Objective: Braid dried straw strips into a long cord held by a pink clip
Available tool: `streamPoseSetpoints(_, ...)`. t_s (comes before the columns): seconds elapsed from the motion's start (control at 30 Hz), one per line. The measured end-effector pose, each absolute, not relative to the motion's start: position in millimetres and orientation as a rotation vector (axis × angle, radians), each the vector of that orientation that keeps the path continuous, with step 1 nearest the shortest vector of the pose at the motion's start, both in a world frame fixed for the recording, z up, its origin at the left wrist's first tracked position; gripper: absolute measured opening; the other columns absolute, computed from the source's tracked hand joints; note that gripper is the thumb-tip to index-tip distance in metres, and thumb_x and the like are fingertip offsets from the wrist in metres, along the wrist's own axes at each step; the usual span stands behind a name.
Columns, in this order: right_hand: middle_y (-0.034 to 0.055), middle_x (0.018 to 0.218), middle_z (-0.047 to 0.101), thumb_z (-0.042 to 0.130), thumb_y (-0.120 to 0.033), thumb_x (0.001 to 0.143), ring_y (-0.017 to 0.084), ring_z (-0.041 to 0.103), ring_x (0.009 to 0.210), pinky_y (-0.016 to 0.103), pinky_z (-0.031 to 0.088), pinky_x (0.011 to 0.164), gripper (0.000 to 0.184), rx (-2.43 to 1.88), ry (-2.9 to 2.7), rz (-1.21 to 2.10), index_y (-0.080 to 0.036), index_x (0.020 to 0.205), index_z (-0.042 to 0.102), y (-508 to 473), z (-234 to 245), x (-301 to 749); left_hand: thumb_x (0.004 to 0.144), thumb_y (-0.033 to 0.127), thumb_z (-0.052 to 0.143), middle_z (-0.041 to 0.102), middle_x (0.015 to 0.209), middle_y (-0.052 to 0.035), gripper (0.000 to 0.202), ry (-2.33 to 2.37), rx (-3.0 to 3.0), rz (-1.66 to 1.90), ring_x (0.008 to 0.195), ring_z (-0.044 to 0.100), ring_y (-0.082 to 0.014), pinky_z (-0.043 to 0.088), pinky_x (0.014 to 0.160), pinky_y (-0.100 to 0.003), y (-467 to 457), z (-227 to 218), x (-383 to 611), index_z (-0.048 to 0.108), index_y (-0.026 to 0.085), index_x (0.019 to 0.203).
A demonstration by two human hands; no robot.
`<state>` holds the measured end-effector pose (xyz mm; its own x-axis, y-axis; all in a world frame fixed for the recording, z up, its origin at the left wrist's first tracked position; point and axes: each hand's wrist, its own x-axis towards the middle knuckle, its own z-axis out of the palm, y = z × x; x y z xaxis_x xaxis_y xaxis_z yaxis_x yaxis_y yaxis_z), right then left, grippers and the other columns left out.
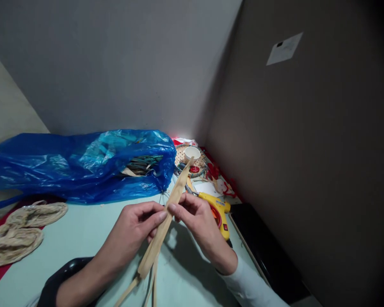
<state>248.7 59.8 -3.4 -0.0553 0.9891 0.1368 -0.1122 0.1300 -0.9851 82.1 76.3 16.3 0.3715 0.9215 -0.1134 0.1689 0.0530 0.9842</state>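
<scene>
Both of my hands pinch a long tan strip (176, 192) of flat weaving material held over the pale green table (83, 234). My left hand (134, 230) grips it from the left with fingers closed near its middle. My right hand (195, 215) pinches it from the right at about the same spot. The strip runs from the table's near edge up toward the far corner, and thinner strips hang loose from its lower end (147, 273).
A blue plastic bag (83, 164) holding more strips lies across the back. A yellow glue gun (219, 211) lies right of my hands. A woven tray (192, 164) with a white cup (192, 152) and red scraps sits in the corner. Coiled fibre bundles (22, 230) lie at left.
</scene>
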Motion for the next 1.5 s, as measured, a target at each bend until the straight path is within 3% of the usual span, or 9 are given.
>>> streamPoseSetpoints(0.23,-0.0034,0.065,0.051,0.067,-0.031,0.084,0.011,0.043,0.062,0.025,0.033,0.060,0.020,-1.065,-1.298,1.275,-0.016,0.072,0.060,62.5,-8.7,253.2,0.075,0.048,0.071,0.045,0.053,0.0079,0.033,1.050,1.312,0.751,0.046,0.036,-0.0079,0.030,0.044,-0.019,75.8,7.0,82.4,0.065,0.016,0.075)
streamPoseSetpoints(0.47,-0.0030,0.065,0.052,0.069,-0.039,0.083,0.011,0.043,0.060,0.025,0.032,0.059,0.029,-1.077,-1.270,1.353,-0.015,0.072,0.057,60.1,-9.6,249.9,0.072,0.045,0.072,0.036,0.046,0.0104,0.030,1.079,1.214,0.789,0.043,0.027,-0.0055,0.022,0.040,-0.017,76.0,3.9,84.4,0.066,0.016,0.071)
streamPoseSetpoints(0.8,-0.0043,0.070,0.051,0.076,-0.031,0.077,0.010,0.043,0.063,0.024,0.033,0.060,0.024,-1.064,-1.268,1.348,-0.016,0.079,0.057,60.9,-12.4,249.1,0.076,0.042,0.070,0.044,0.044,0.0084,0.027,1.077,1.212,0.824,0.040,0.034,-0.0058,0.026,0.041,-0.017,79.2,-6.8,83.7,0.065,0.016,0.071)
streamPoseSetpoints(1.1,-0.0047,0.067,0.049,0.081,-0.039,0.073,0.010,0.041,0.060,0.023,0.031,0.057,0.034,-1.126,-1.285,1.409,-0.016,0.076,0.055,59.3,-6.9,249.3,0.075,0.045,0.069,0.049,0.060,0.0060,0.028,1.106,1.423,0.783,0.050,0.033,-0.0088,0.024,0.044,-0.021,81.2,-2.4,83.1,0.060,0.018,0.074)
streamPoseSetpoints(1.27,-0.0039,0.068,0.049,0.076,-0.044,0.076,0.011,0.041,0.062,0.024,0.032,0.057,0.035,-1.128,-1.320,1.357,-0.016,0.077,0.055,58.9,-8.6,248.2,0.078,0.039,0.064,0.054,0.067,0.0025,0.023,1.112,1.577,0.775,0.063,0.044,-0.0140,0.035,0.057,-0.025,82.0,-0.1,81.7,0.057,0.019,0.068)
streamPoseSetpoints(1.5,-0.0032,0.067,0.048,0.074,-0.046,0.077,0.012,0.041,0.062,0.025,0.033,0.058,0.034,-1.134,-1.330,1.334,-0.017,0.074,0.055,58.4,-11.9,248.1,0.077,0.035,0.066,0.055,0.067,0.0024,0.018,1.107,1.546,0.792,0.064,0.044,-0.0151,0.035,0.060,-0.025,79.7,-0.4,82.0,0.065,0.018,0.071)
